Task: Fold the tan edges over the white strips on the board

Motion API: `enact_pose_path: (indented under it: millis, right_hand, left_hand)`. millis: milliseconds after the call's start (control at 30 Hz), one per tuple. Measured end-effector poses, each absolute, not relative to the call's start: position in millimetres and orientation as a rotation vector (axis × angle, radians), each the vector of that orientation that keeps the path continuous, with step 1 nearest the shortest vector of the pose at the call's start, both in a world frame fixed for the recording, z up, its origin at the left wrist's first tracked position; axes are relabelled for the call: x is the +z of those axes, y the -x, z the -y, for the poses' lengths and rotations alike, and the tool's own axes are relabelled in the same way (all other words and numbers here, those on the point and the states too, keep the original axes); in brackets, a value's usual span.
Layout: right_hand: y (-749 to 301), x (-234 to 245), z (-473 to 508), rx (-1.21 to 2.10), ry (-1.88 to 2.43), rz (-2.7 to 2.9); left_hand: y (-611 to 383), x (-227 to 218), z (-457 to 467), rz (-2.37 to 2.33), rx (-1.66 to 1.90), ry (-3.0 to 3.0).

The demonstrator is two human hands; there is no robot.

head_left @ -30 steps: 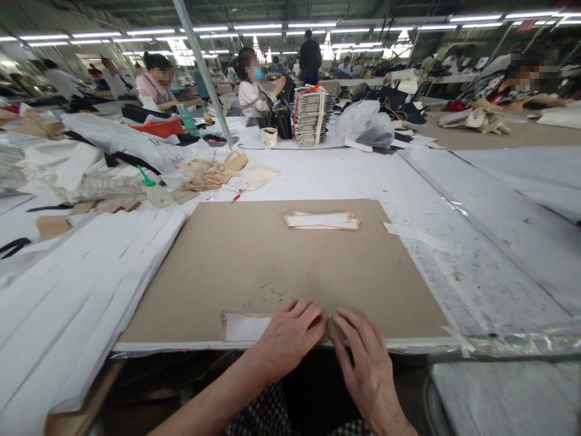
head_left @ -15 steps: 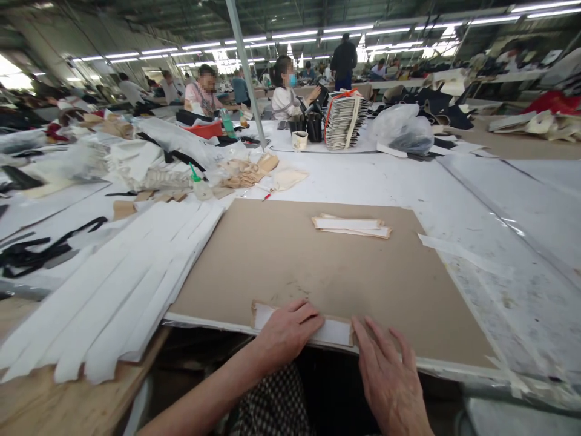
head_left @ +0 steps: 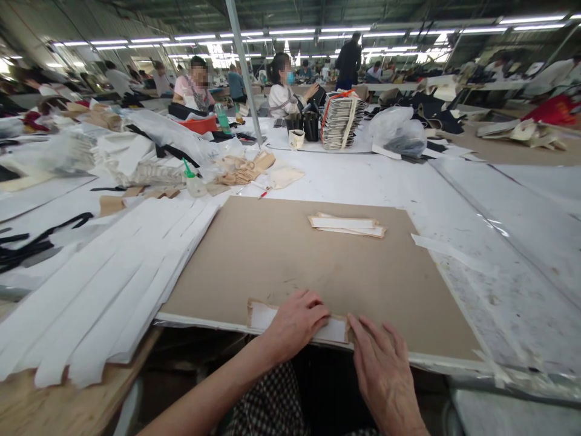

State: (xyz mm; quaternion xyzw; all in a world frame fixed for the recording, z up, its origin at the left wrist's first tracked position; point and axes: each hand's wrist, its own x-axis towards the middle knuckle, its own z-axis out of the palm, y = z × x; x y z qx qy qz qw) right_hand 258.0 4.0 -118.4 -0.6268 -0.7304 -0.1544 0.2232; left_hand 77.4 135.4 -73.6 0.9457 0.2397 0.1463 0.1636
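A beige fabric strip with a white backing strip on it (head_left: 263, 315) lies along the near edge of the brown board (head_left: 272, 254). Across its middle rests my left hand (head_left: 297, 321), fingers bent and close together, holding it down; the thumb is mostly hidden. My right hand (head_left: 384, 363) lies flatter at the strip's right end, its fingers stretched out and the index fingertip touching the beige edge. Farther up the board, a few similar white-and-beige strips (head_left: 347, 224) lie in a small overlapping pile.
Long white strips (head_left: 113, 272) fan out left of the board. Beyond are a green-tipped bottle (head_left: 195, 184), beige fabric pieces (head_left: 247, 169), a tied stack (head_left: 342, 121) and a plastic bag (head_left: 399, 130). A metal post (head_left: 245, 72) rises behind. People work in the background.
My left hand has shifted slightly right along the strip, its fingers a little more bent. My right hand stays at the strip's end. The whole view has moved slightly.
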Motion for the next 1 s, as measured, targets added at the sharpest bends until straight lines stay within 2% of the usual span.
enact_pose_path:
  millis: [433, 700, 833, 1000]
  right_hand:
    - [-239, -98, -15, -0.326, 1.881, 1.898]
    - [-233, -107, -18, -0.264, 1.864, 1.960]
    - [-232, -100, -19, -0.284, 1.863, 1.975]
    - [-234, -97, -21, -0.332, 1.851, 1.986]
  left_hand:
    - [-71, -77, -121, -0.689, 0.423, -2.833]
    - [-68, -84, -118, -0.708, 0.496, -2.855]
    - [-46, -74, -126, -0.761, 0.508, -2.775]
    - [11, -53, -149, -1.056, 0.480, -2.699]
